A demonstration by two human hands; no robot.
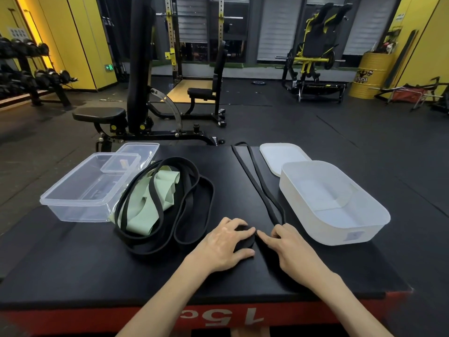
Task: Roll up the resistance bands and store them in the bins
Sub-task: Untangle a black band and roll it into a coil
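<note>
Left hand (224,242) curled around the started roll of the black band (246,239), near middle of the platform (73,263), right hand (285,242) pinching its loose strap just beside; seems soft, grippy, springy, so best held by the roll's sides.

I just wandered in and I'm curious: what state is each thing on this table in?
Narrow black band: partly rolled, rest lying straight.
Left hand: grips the roll.
Right hand: pinches the band.
Band pile: unrolled, tangled.
Clear bin: open, no bands inside.
White bin: open, no bands inside.
</note>
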